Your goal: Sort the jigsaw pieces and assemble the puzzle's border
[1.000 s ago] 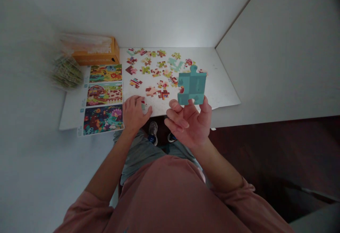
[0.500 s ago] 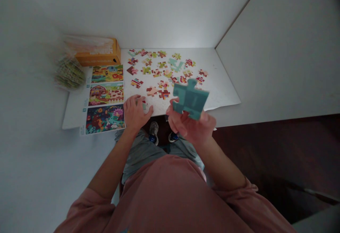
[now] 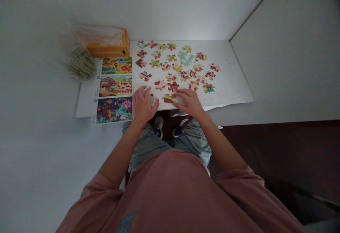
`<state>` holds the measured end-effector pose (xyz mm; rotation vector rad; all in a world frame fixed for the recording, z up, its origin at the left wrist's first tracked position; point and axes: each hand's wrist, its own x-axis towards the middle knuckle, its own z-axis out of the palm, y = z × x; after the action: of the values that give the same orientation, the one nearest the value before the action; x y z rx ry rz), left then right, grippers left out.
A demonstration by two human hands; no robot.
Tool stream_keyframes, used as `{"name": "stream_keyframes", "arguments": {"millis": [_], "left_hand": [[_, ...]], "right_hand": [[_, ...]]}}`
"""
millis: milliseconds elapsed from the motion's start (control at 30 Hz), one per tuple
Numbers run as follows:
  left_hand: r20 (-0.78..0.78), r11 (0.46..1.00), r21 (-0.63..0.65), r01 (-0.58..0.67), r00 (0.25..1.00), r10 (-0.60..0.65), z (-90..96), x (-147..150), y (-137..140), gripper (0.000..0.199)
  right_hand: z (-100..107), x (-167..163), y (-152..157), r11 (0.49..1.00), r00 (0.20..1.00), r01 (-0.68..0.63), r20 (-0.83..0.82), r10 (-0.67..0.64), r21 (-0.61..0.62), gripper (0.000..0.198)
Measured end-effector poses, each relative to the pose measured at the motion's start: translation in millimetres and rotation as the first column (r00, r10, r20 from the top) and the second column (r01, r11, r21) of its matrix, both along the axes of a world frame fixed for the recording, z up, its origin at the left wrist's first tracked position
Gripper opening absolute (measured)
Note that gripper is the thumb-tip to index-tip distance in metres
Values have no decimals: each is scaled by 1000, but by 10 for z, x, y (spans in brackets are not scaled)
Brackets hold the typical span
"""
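One green, yellow and brown cardboard jigsaw piece (image 3: 169, 98), flat at the near edge of a white rectangular tabletop (image 3: 233, 88), held at its right end by the right hand (image 3: 190, 102), thumb at the near side, fingers at the far side. One pale teal and red jigsaw piece (image 3: 152, 99), just left of the first, partly hidden by the left hand (image 3: 143, 106), which lies palm down, thumb wide of the fingers; whether they touch this piece cannot be told. One loose spread of multicoloured cardboard jigsaw pieces (image 3: 160, 84), lying beyond both hands in uneven rows, some touching. Among these, one plain teal patch (image 3: 186, 59), toward the far side. One white printed sheet (image 3: 115, 97), left of the left hand, bearing three colourful animal scenes one above another, its near edge overhanging the tabletop. One orange cardboard box (image 3: 111, 51) at the far left, with clear plastic film (image 3: 101, 32) over its upper part. One clear plastic bag of green, stacked contents (image 3: 81, 62), in front of the box, details blurred.
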<state>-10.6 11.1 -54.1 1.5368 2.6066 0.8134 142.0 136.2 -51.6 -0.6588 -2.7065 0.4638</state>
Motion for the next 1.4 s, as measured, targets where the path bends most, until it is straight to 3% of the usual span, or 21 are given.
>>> {"name": "stream_keyframes", "arguments": {"millis": [200,533,800,1000,1300,1400], "left_hand": [[-57,999,-40,-20,998,18,-30,-21,-22,46],[-65,991,-107,-84,995,77,18,-56,-80,30],[-11,995,-91,27,1000,-28,83,-102,-124,24],[6,991,-80,105,994,-105,75,-124,-144,27],[-49,993,-51,-102,994,100,42,-106,-149,41],[-50,992,-62,-110,993,107,25,-100,-127,41]], "right_hand": [[-78,-6,16,1000,999,11,-46,-11,-18,36],[-140,-68,-8,982,973,23,-222,-65,-186,34],[-198,-90,12,894,943,-100,-328,-54,-436,35],[-288,-56,60,875,897,-39,-403,-181,-482,32],[-398,-33,164,856,887,-60,-421,-190,-514,35],[-380,-33,174,861,894,-68,-414,-172,-504,36]]}}
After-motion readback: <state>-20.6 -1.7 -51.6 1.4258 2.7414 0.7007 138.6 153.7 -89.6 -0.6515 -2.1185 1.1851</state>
